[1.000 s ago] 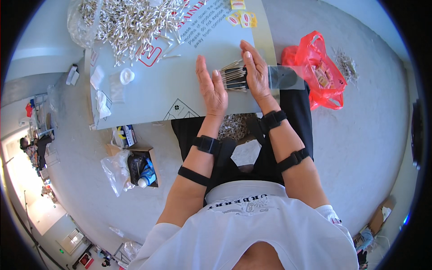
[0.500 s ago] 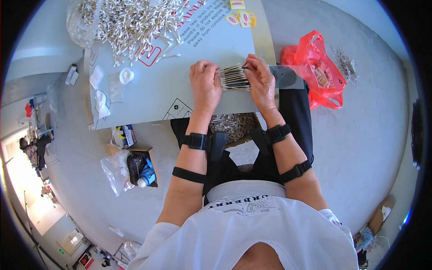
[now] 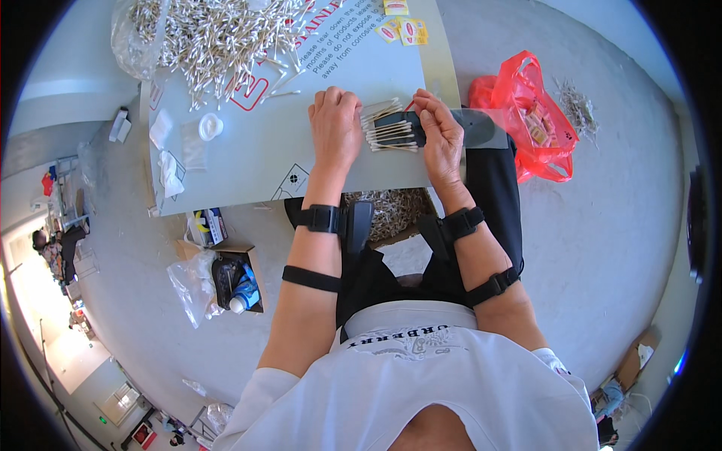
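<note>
Head view: at a pale table, a curled left hand and bent-fingered right hand, their grips impossible to tell, are separated by cotton swabs laid roughly nine-to-three, at the left's three o'clock, neither hand clearly nearer.

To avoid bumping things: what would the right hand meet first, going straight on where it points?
From the right hand, probably the yellow packets ahead on the table, though hand height is unclear.
</note>
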The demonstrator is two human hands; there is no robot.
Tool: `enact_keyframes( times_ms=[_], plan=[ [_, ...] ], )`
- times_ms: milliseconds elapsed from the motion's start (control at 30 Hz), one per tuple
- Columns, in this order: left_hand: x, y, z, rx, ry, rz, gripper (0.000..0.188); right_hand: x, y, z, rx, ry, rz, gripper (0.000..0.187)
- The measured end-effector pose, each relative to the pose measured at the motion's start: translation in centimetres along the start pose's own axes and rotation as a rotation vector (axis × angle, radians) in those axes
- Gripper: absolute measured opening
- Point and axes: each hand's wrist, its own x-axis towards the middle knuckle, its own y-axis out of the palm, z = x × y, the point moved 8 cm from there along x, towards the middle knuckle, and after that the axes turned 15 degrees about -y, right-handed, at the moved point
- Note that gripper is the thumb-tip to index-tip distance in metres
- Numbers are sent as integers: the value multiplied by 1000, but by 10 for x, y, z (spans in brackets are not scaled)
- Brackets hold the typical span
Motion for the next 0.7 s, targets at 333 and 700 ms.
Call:
enact_keyframes(
  times_ms=[333,700],
  plan=[
    [-9,5,-4,-8,38,55,15,18,12,20,-407,-209,233,21],
    [-15,4,-5,-74,54,17,15,34,35,25,-640,-444,559,13]
  ],
)
